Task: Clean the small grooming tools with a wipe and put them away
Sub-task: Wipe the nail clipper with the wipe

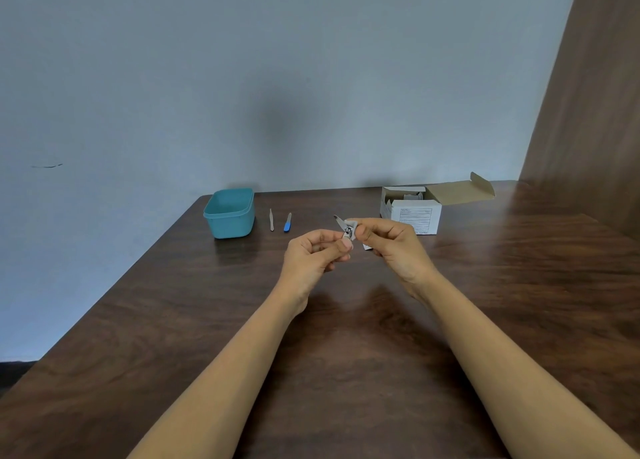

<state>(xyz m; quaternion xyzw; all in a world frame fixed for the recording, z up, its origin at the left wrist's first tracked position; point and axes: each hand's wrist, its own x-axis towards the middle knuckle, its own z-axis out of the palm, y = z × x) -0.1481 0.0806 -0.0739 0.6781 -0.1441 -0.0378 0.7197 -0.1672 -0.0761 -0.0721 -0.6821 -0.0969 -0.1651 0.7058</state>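
Left hand point(317, 252) pinches small metal tool point(338, 219) by lower end, held above surface point(519, 285), centre. Right hand point(393, 247) pinches wipe point(351, 223) round its upper part. Hold left grip firm, drag wipe toward tip, rotate for both faces. Then into teal tub point(229, 216).

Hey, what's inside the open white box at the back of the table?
Some greyish packets show in the white box, its flap folded back. The front wall hides how many there are and anything beneath them.
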